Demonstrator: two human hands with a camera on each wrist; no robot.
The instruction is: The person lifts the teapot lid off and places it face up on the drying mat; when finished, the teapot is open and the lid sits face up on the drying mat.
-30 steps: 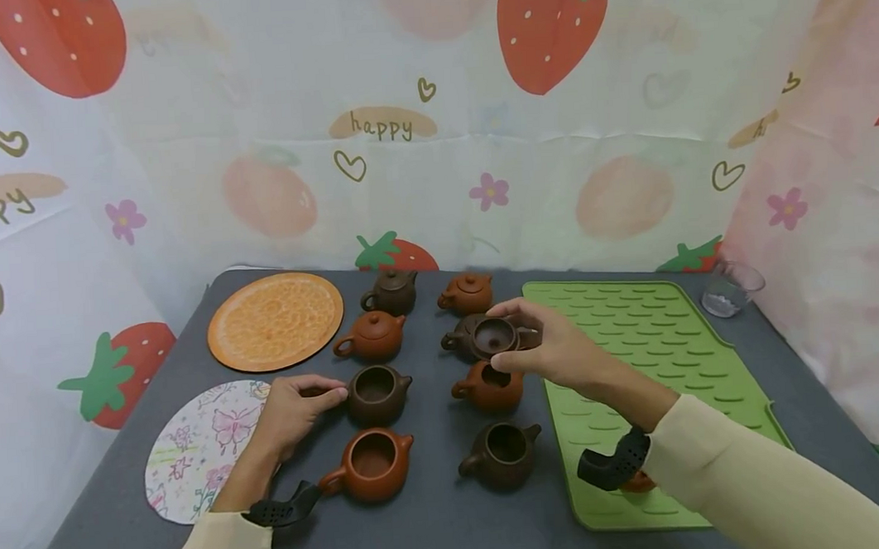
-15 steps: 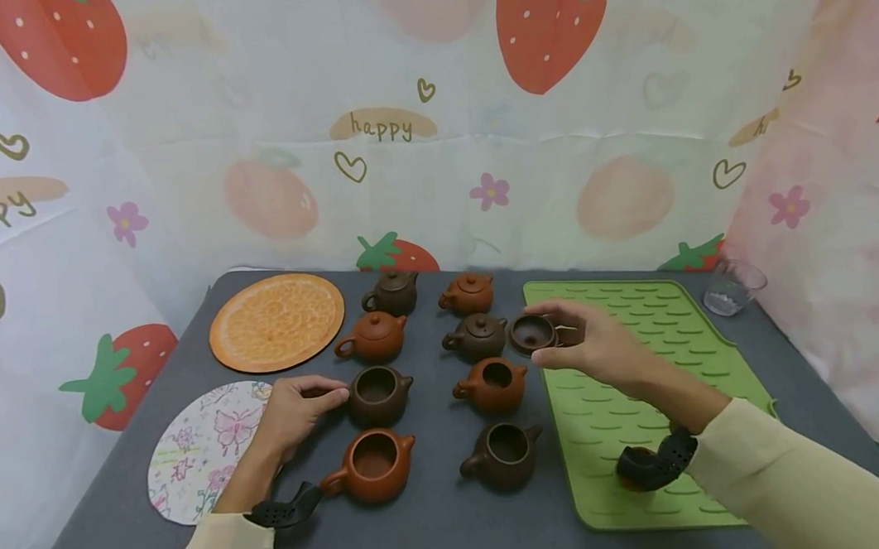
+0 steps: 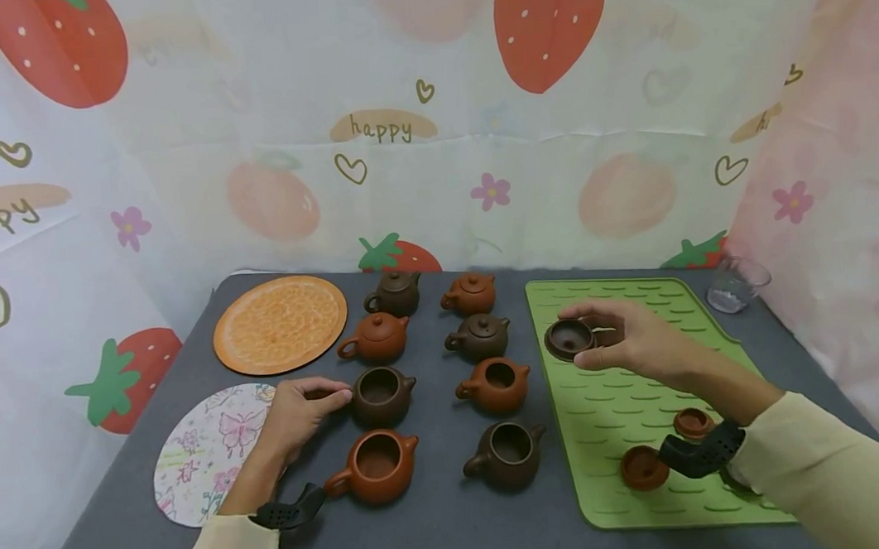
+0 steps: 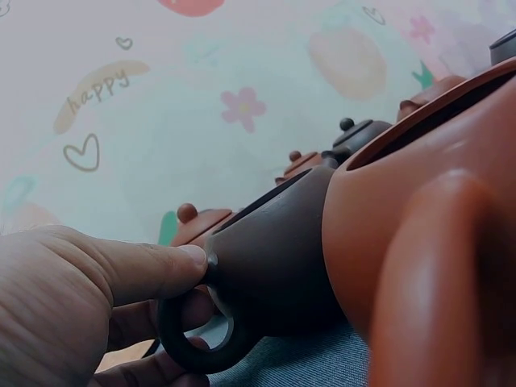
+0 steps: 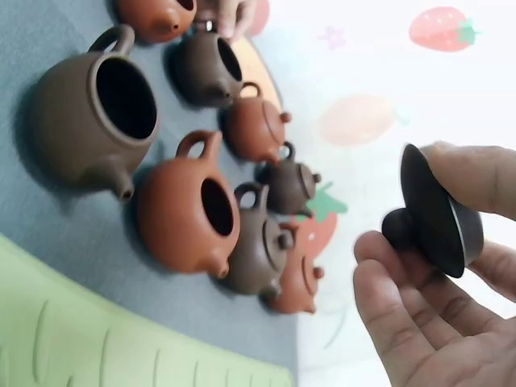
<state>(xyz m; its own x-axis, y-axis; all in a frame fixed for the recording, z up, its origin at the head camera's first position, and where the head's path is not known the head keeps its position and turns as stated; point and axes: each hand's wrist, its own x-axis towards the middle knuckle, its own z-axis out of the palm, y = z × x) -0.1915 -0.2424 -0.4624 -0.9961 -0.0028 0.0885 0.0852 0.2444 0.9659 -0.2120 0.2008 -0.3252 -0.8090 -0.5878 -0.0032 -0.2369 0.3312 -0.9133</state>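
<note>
My left hand pinches the handle of a dark brown teapot that stands lidless on the table. In the left wrist view the thumb lies at the top of that teapot's handle, with fingers through and behind the loop. Over the green mat, my right hand holds a dark teapot lid by its edge, hollow side up. Its knob points down towards the fingers in the right wrist view. A lidless reddish-brown teapot is nearest the left wrist.
Two reddish lids and a partly hidden dark lid lie on the green mat. Several other teapots stand in two columns, the far ones lidded. At left are an orange round mat and a butterfly-patterned one; a glass stands far right.
My right hand has carried the dark lid rightward, from beside the dark lidded teapot to over the green mat. The lids near the right wrist have come into view. The left hand keeps its grip.
</note>
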